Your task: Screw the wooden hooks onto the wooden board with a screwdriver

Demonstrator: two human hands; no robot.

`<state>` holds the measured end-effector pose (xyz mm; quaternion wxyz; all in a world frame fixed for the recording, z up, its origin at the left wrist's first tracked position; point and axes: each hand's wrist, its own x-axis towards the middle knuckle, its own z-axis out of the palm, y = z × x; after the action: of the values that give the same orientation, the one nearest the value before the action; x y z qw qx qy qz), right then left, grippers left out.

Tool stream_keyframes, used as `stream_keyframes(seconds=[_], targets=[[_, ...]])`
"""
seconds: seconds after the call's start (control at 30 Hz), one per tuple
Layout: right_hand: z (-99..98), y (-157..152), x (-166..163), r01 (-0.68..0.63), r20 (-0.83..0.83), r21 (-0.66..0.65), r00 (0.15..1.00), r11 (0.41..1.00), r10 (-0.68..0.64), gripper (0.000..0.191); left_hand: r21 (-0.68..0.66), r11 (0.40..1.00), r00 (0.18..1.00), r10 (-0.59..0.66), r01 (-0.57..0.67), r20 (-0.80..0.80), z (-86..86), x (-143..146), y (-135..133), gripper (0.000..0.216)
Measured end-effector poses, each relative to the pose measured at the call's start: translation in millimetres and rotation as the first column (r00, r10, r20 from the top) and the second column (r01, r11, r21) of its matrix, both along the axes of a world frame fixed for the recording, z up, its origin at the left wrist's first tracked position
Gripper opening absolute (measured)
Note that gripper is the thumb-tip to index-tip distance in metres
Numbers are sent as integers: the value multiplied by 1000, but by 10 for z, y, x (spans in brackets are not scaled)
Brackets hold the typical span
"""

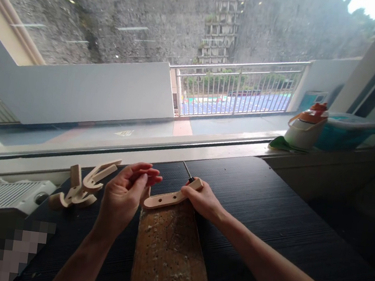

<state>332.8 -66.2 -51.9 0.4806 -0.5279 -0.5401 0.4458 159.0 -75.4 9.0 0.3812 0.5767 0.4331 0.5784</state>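
Note:
My right hand (202, 200) is closed on one end of a pale wooden piece (166, 198) that lies across the far end of a worn, drilled wooden board (168, 252). A thin dark tool shaft (188, 171) sticks up from that hand. Raised just left of the piece, my left hand (126, 194) has its fingertips pinched together; what they hold is too small to make out. Both hands are over a dark table (268, 205).
Several pale wooden hook-shaped parts (82, 184) lie at the table's left. A white radiator (3, 193) sits below the window sill at left. On the sill at right stand a white and orange container (305, 127) and a teal box (347, 130).

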Motion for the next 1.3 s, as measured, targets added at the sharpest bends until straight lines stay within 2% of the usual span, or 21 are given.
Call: stream_keyframes(seconds=[0.1,0.17,0.2,0.27,0.3,0.37,0.43,0.53,0.6,0.67,0.77,0.87,1.0,1.07,1.13,1.3], targets=[[-31,12,9,10,-5,0,1000,1000,-10,14,-102,994,974,68,-47,217,116,-83,-7,19],[-48,21,16,15,3,-1,1000,1000,-15,15,-266,964,916,116,-11,383,164,-170,-8,20],[-53,25,19,15,11,0,1000,1000,-15,16,-367,930,882,163,13,442,171,-215,-8,21],[-58,29,24,11,26,4,1000,1000,-11,16,-541,840,822,272,50,500,150,-293,-9,26],[-57,29,26,8,31,7,999,1000,-8,16,-580,813,802,315,48,507,125,-322,-11,28],[-52,26,25,4,26,14,1000,1000,-4,16,-606,796,782,364,21,506,57,-358,-13,34],[-46,21,23,1,11,16,1000,1000,-1,16,-597,802,801,356,3,482,-23,-377,-13,37],[-39,13,22,-9,-6,15,1000,1000,9,16,-570,821,919,247,-30,308,-147,-428,-18,37],[-35,11,25,-21,-2,20,1000,1000,21,16,-457,884,992,122,-98,23,-240,-501,-40,34],[-31,9,30,-29,8,25,1000,999,29,16,-295,949,949,15,-113,-314,-346,-597,-89,34],[-27,6,32,-24,15,23,1000,999,23,16,-174,979,794,-21,-107,-608,-521,-728,-194,46],[-26,2,31,-17,17,18,1000,1000,17,16,-143,982,705,-16,-121,-709,-668,-791,-284,49],[-32,-3,33,-14,20,34,1000,999,14,16,-48,995,703,26,-86,-710,-725,-837,-303,41],[-38,-2,35,-14,23,39,1000,999,13,17,10,993,690,89,-117,-718,-688,-889,-279,34],[-43,0,36,-14,24,40,1000,999,13,18,17,986,641,122,-167,-758,-622,-951,-252,28],[-30,1,37,-8,26,34,1000,999,7,18,-126,976,485,-26,-175,-874,-410,-961,-186,21]])
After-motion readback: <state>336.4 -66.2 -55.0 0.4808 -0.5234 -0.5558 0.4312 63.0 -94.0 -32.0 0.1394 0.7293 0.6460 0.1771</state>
